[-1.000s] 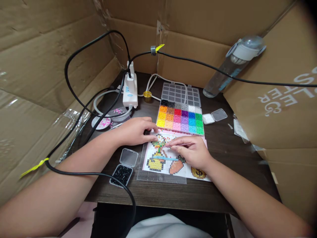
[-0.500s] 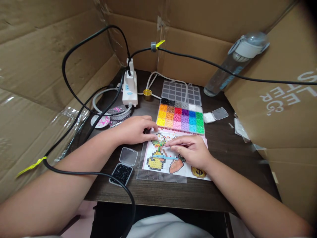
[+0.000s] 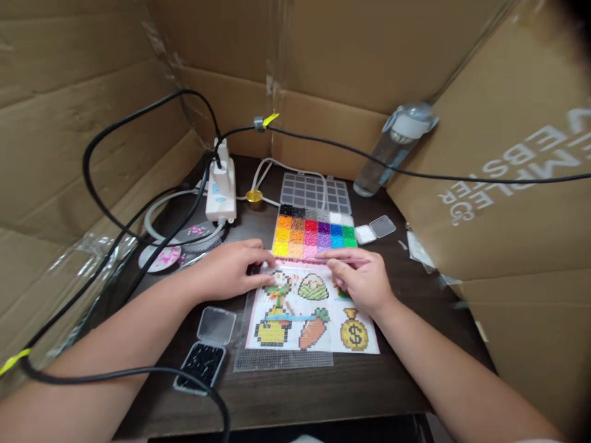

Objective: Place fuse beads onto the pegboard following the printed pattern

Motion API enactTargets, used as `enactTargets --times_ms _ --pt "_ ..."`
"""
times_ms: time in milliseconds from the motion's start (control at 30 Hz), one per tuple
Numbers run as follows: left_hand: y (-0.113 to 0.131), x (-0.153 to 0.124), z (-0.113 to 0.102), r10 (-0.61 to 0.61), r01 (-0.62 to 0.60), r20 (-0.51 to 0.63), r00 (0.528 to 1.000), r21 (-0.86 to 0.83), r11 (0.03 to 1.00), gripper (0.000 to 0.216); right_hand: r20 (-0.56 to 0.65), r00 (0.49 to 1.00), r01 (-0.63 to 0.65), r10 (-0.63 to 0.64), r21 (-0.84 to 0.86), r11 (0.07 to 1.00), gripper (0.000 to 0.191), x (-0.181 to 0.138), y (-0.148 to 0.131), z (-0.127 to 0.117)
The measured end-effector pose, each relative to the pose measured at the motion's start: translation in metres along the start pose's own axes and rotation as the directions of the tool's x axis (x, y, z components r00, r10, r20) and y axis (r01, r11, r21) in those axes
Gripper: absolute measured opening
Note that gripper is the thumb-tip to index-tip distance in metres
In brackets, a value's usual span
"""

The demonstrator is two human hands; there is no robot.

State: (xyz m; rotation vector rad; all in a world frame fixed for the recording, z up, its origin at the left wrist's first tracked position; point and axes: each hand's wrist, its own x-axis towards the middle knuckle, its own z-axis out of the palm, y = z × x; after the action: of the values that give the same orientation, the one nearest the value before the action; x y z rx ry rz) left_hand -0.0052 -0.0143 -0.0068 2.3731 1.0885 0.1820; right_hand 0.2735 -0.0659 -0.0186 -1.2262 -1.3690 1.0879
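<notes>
My right hand [image 3: 362, 282] pinches a thin pair of tweezers [image 3: 351, 261], its tip close to the pink beads at the near edge of the bead box [image 3: 276, 239]. The box has many compartments of coloured beads. My left hand [image 3: 236, 267] lies at the upper left of the printed pattern sheet [image 3: 336, 338], thumb and forefinger apart, holding nothing. Pixel pictures of a carrot, a money bag and other figures show on the sheet. A clear pegboard [image 3: 284, 362] lies with it, its edges sticking out, and several small beads are scattered near the left thumb.
Left of the sheet stands an open case of black beads [image 3: 201, 366]. A small case of white beads [image 3: 366, 234], a yellow cup [image 3: 253, 198], a water bottle [image 3: 392, 151] and a power strip [image 3: 221, 194] are farther back. Black cables [image 3: 152, 369] cross the view; cardboard walls surround the desk.
My right hand with the tweezers has moved up the sheet, away from the left-hand figures to the bead box, uncovering more pictures. My left hand stays on the sheet. The camera view has shifted.
</notes>
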Motion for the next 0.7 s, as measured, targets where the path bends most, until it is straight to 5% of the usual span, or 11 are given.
enactTargets --times_ms 133,267,700 --pt "-0.004 0.002 0.001 -0.004 0.004 -0.015 1.000 0.001 1.000 0.031 -0.317 0.946 0.109 -0.070 0.107 0.988 0.014 0.031 0.013 -0.034" --pt "-0.005 0.002 0.000 -0.010 0.010 -0.010 1.000 0.000 1.000 0.032 -0.505 0.863 0.121 0.004 0.215 0.969 0.022 0.048 0.023 -0.051" --pt "-0.005 0.003 -0.001 -0.015 0.015 0.018 1.000 -0.005 1.000 0.032 -0.455 0.891 0.062 0.000 0.122 0.991 0.024 0.048 0.030 -0.051"
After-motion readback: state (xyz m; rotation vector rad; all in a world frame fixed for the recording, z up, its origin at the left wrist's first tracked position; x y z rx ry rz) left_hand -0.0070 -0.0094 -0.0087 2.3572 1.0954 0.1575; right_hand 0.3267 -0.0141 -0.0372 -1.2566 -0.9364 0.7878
